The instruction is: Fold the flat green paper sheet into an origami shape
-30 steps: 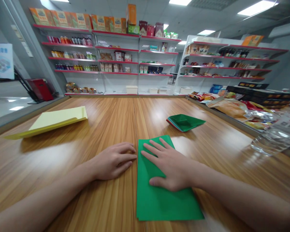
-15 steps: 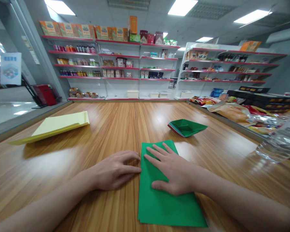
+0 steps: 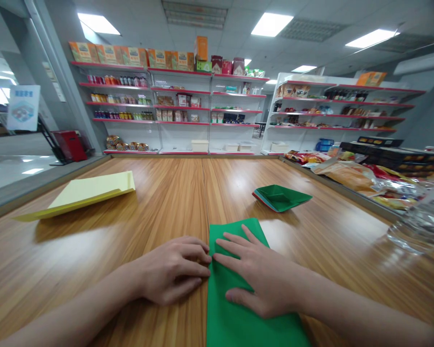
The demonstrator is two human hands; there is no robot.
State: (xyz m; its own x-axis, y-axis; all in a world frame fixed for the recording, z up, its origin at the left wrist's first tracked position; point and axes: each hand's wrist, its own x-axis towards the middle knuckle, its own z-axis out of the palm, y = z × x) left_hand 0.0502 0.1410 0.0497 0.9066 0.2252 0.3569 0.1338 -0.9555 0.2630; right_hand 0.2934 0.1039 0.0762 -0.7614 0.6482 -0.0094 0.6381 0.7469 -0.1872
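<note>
A folded sheet of green paper (image 3: 253,330) lies on the wooden table in front of me, its left edge crisp and straight. Flat on it rests my right hand (image 3: 256,272), fingers spread, pressing on the upper half. My left hand (image 3: 177,270) sits just left of the sheet, fingers loosely bent and apart, fingertips touching its left edge. Beyond the right hand stands a folded green paper shape (image 3: 282,197), with red and light blue layers along its left side. At the far left lies a yellow folded paper (image 3: 94,190), partly raised off the table.
A clear plastic container (image 3: 419,226) stands at the right edge. Snack packets (image 3: 347,173) and stacked black boxes (image 3: 394,156) lie beyond the table's right border. Stocked shelves (image 3: 181,106) line the back, and a red box-shaped object (image 3: 70,144) is on the floor at left.
Both hands have slid a little toward me along the green paper's left side. The left fingers are slightly more bent. The view has tilted up, so everything sits lower in it.
</note>
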